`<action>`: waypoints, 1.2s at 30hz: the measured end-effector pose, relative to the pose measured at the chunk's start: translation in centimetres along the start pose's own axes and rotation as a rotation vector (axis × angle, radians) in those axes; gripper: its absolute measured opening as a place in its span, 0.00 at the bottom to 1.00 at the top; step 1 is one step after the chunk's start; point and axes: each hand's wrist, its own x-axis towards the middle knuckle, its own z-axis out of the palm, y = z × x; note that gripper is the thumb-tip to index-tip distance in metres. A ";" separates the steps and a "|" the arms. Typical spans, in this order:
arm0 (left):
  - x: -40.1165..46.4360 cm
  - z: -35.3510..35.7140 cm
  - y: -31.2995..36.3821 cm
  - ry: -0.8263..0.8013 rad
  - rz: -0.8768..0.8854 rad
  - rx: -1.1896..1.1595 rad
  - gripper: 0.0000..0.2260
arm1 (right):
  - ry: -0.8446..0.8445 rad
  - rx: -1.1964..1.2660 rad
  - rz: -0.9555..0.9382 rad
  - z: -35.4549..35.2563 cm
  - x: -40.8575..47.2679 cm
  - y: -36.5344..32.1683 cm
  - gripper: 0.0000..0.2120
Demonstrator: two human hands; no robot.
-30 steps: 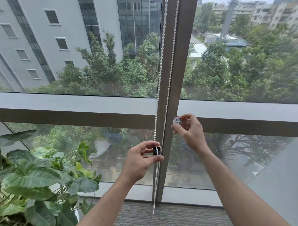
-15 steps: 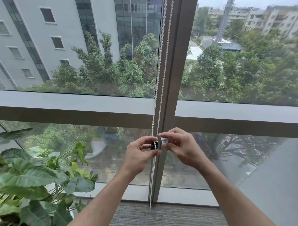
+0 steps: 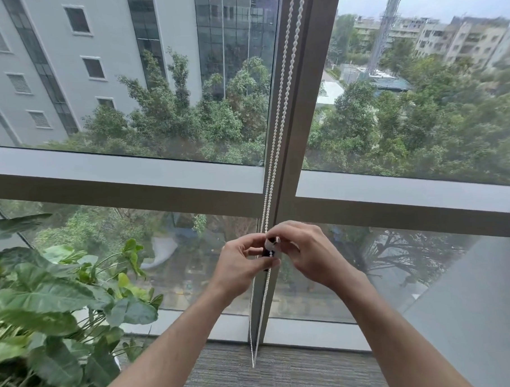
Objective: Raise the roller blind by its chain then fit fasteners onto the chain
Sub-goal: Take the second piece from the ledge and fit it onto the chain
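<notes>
A white bead chain [image 3: 277, 133] hangs in a double strand along the window's vertical mullion [image 3: 299, 109], its loop ending just above the carpet. My left hand [image 3: 245, 262] pinches a small black fastener [image 3: 269, 253] against the chain at about waist height. My right hand [image 3: 304, 254] presses a small pale, clear fastener piece [image 3: 271, 241] onto the chain directly above the black one, fingertips touching those of the left hand. The roller blind itself is out of view above.
A large-leaved potted plant [image 3: 48, 307] fills the lower left, close to my left forearm. Grey carpet [image 3: 279, 373] lies below the window. A horizontal window rail [image 3: 124, 172] crosses behind the chain. A grey wall panel [image 3: 481, 315] stands at the right.
My right hand came down and left from beside the mullion with the pale piece, meeting my left hand at the chain. The left hand kept its hold on the black fastener.
</notes>
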 end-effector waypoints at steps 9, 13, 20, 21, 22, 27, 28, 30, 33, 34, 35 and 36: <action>-0.5 -0.2 0.6 -0.024 -0.031 -0.057 0.17 | -0.058 0.027 -0.064 -0.3 0.3 -0.6 0.07; -0.6 -0.4 1.1 -0.042 -0.036 -0.085 0.20 | -0.058 0.035 -0.049 -0.4 0.4 -1.0 0.04; -0.8 -0.4 1.3 -0.062 -0.038 -0.111 0.28 | -0.118 0.012 0.005 -0.9 0.5 -1.3 0.05; -0.8 -0.4 1.3 -0.065 -0.039 -0.104 0.28 | -0.126 0.008 0.004 -1.0 0.5 -1.3 0.06; -0.8 -0.4 1.3 -0.071 -0.040 -0.096 0.28 | -0.138 0.008 0.005 -1.1 0.6 -1.3 0.07; -0.9 -0.7 1.7 -0.126 -0.044 -0.055 0.28 | -0.192 0.026 -0.005 -1.5 0.5 -1.5 0.09; -0.9 -0.7 1.8 -0.130 -0.045 -0.051 0.28 | -0.191 0.025 -0.010 -1.5 0.5 -1.6 0.08; -0.9 -0.7 1.9 -0.130 -0.047 -0.038 0.28 | -0.181 0.022 -0.011 -1.4 0.4 -1.6 0.08; -1.1 -0.5 2.0 -0.109 -0.043 -0.024 0.28 | -0.167 -0.025 0.001 -1.0 0.2 -1.7 0.06; -1.1 -0.5 2.1 -0.101 -0.041 -0.022 0.28 | -0.161 -0.044 0.002 -0.9 0.1 -1.7 0.05; -1.2 -0.4 2.1 -0.095 -0.040 -0.022 0.28 | -0.155 -0.058 0.004 -0.8 0.0 -1.7 0.04; -1.3 -0.3 2.1 -0.092 -0.039 -0.018 0.29 | -0.151 -0.064 0.008 -0.6 0.0 -1.7 0.03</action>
